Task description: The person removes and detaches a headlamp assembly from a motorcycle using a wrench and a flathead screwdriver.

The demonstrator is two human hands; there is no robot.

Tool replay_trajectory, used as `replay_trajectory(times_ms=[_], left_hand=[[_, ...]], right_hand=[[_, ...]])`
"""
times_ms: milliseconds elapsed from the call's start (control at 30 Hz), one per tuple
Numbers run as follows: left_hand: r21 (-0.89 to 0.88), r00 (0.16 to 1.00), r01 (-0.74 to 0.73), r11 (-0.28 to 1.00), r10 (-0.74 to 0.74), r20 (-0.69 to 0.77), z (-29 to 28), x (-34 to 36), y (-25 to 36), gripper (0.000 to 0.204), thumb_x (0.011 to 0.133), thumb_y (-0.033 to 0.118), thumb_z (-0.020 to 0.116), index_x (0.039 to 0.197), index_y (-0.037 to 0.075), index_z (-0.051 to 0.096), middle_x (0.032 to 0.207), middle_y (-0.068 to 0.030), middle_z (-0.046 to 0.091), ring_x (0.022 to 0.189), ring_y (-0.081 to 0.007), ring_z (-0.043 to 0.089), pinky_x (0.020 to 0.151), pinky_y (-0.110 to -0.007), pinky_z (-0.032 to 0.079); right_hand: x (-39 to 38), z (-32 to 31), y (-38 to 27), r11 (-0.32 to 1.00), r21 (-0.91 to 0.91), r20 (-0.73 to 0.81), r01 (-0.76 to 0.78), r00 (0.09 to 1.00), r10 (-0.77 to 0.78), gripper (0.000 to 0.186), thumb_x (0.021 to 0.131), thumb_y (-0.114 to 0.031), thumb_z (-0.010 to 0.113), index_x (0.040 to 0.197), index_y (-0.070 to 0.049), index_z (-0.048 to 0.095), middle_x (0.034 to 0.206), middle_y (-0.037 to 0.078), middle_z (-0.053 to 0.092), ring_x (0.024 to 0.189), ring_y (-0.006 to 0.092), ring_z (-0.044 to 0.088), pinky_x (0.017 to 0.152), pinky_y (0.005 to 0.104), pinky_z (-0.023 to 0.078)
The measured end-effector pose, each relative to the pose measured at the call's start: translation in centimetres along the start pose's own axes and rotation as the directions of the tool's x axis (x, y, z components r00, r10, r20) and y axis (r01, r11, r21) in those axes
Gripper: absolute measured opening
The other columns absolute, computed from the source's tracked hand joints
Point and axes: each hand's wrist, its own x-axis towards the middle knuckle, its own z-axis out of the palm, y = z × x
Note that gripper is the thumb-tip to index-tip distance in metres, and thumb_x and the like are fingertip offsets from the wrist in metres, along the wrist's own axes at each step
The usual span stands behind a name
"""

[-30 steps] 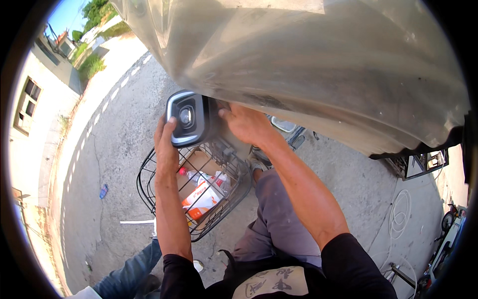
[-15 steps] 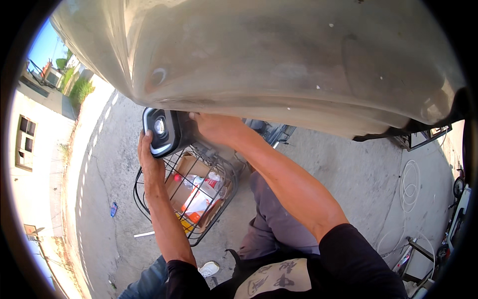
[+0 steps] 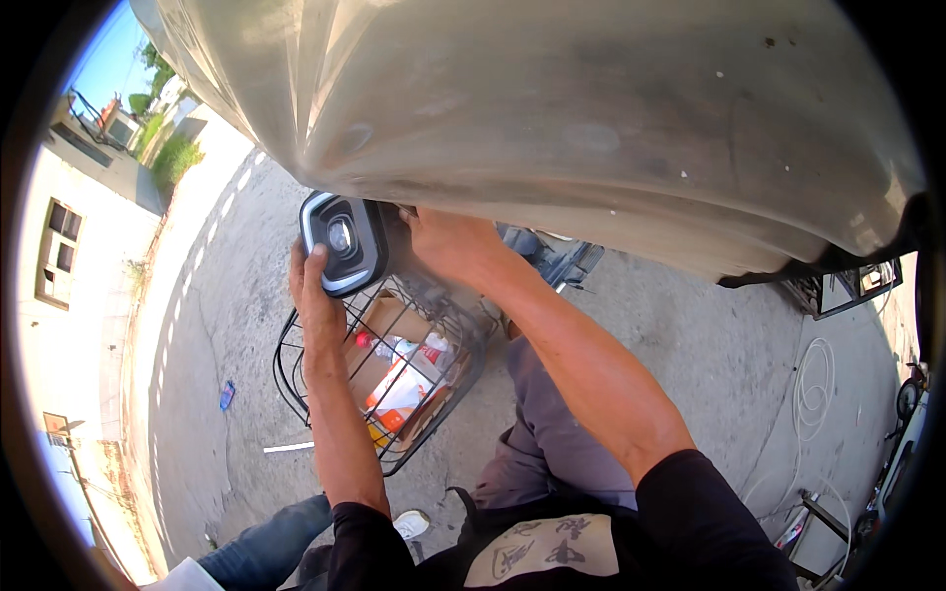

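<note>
My left hand (image 3: 313, 276) grips the left side of a black square headlight (image 3: 343, 241) with a silver rim and round lens. My right hand (image 3: 443, 241) is closed just right of the headlight, under the edge of a large hazy clear plastic cover (image 3: 611, 118); what its fingers hold is hidden. Below both hands is a black wire basket (image 3: 286, 369) with a cardboard box (image 3: 370, 325), a plastic bottle with a red cap (image 3: 379, 345) and an orange-and-white carton (image 3: 404, 389) in it.
Concrete ground (image 3: 217, 325) holds a coiled pale hose (image 3: 813, 389) at right and a white strip (image 3: 286, 446) at left. A dark metal frame (image 3: 838, 291) is below the cover. Another person's jeans-clad leg (image 3: 256, 547) is at lower left. A white building (image 3: 79, 295) stands left.
Both hands and the headlight have shifted somewhat left in view since a second ago, along with a shift of the whole view; the grip on the headlight looks the same.
</note>
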Motion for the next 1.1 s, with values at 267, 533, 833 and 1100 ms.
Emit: replay_trajectory(times_ms=[267,533,833,1100], left_hand=[[0.028,0.998,-0.061,0.998,0.061,-0.026,1.3,-0.6,0.7,0.04,0.108,0.021,0.059,0.141,-0.003,0.062,0.127,-0.0119,0.068,0.114,-0.0192,0.066,0.1,-0.035,0.053],[-0.101,0.998,-0.052,0.994,0.057,0.039,1.5,-0.9,1.4,0.065,0.102,0.018,0.066,0.157,-0.008,0.043,0.141,-0.0195,0.063,0.126,-0.0263,0.067,0.109,-0.04,0.055],[-0.056,0.998,-0.056,0.997,0.057,0.015,1.2,-1.1,0.2,0.069,0.103,0.018,0.067,0.162,-0.004,0.037,0.15,-0.0221,0.058,0.135,-0.028,0.061,0.114,-0.04,0.05],[-0.166,0.977,-0.18,0.969,0.196,0.083,0.2,-1.8,1.0,0.092,0.092,0.03,0.072,0.166,-0.004,0.03,0.163,-0.0264,0.043,0.153,-0.0353,0.044,0.128,-0.045,0.034]], right_hand=[[-0.3,1.7,1.8,0.997,0.034,-0.145,0.067,0.988,-0.062,0.047,0.098,-0.033,0.06,0.13,-0.001,0.071,0.126,0.026,0.072,0.118,0.0474,0.066,0.106,0.0569,0.05],[-1.3,1.4,1.2,0.991,0.11,-0.223,0.077,0.974,-0.051,0.039,0.092,-0.023,0.068,0.122,0.0,0.071,0.117,0.027,0.073,0.11,0.0495,0.066,0.099,0.0566,0.052],[-0.9,1.1,1.5,0.987,0.147,-0.183,0.068,0.982,-0.04,0.041,0.096,-0.022,0.068,0.133,-0.003,0.07,0.128,0.027,0.07,0.12,0.05,0.064,0.104,0.0538,0.05],[-0.9,1.1,1.0,0.997,0.076,-0.14,0.001,0.99,0.01,0.04,0.094,-0.02,0.065,0.128,-0.002,0.071,0.122,0.026,0.073,0.116,0.0501,0.065,0.103,0.0548,0.051]])
